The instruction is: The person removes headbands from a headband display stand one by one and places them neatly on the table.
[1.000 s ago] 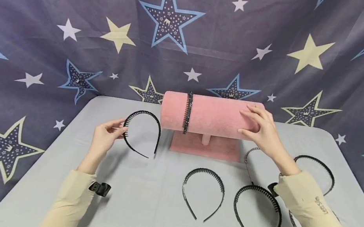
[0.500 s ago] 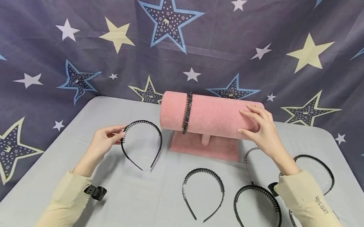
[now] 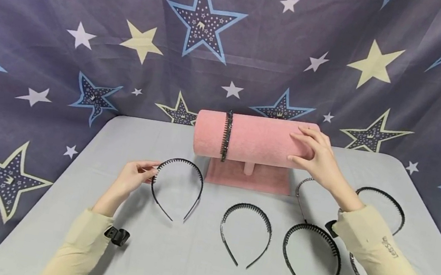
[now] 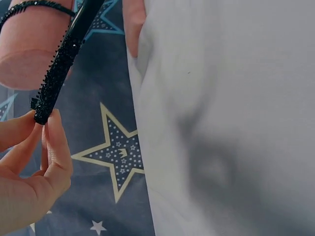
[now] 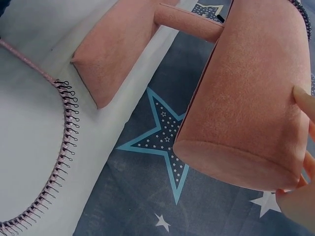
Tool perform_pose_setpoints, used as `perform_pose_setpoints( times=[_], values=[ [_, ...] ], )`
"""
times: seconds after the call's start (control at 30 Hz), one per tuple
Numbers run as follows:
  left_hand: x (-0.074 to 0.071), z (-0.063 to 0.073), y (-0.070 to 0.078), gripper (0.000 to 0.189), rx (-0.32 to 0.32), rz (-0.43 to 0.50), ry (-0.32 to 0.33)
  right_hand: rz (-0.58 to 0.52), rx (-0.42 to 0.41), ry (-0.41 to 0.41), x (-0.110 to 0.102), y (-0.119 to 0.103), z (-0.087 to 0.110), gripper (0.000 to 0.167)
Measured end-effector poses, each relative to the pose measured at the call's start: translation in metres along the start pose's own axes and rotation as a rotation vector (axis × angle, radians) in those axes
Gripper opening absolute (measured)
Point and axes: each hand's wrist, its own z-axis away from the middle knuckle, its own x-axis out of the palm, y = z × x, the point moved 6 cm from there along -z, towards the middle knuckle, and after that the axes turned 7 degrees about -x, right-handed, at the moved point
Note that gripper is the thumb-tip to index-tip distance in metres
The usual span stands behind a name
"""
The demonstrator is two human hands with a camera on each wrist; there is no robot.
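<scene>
In the head view my left hand (image 3: 128, 183) pinches one side of a black toothed headband (image 3: 181, 160). The headband is held above the table, its two ends pointing down. Seen from the left wrist, thumb and fingers meet on its dark beaded band (image 4: 61, 69). My right hand (image 3: 319, 159) holds the right end of a pink padded headband stand (image 3: 263, 139), fingers over the top and thumb at the front. The right wrist view shows fingertips against the side and end of its roll (image 5: 246, 108). Another black headband (image 3: 226, 136) sits around the roll, left of centre.
Several headbands lie on the grey-covered table (image 3: 182, 266): a front-centre one (image 3: 250, 206), a black one (image 3: 316, 228) and a far-right one (image 3: 388, 198) among them. My right arm partly covers others. A star-patterned cloth (image 3: 259, 57) hangs behind.
My left hand has brought the headband lower and then slightly right, away from the stand's left end. The right hand stays on the stand.
</scene>
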Motion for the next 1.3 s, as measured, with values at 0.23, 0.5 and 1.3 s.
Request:
perform_pose_setpoints(
  times=[0.23, 0.5, 1.3],
  values=[
    [0.009, 0.000, -0.004, 0.033, -0.014, -0.025, -0.050, -0.003, -0.002, -0.002, 0.000, -0.001, 0.000, 0.050],
    [0.019, 0.001, -0.007, 0.031, -0.006, -0.072, -0.101, 0.005, -0.008, -0.003, 0.000, -0.001, -0.001, 0.050],
    [0.047, 0.003, -0.024, 0.032, -0.100, -0.059, -0.255, 0.009, -0.035, 0.006, 0.001, 0.000, 0.000, 0.053]
  ],
)
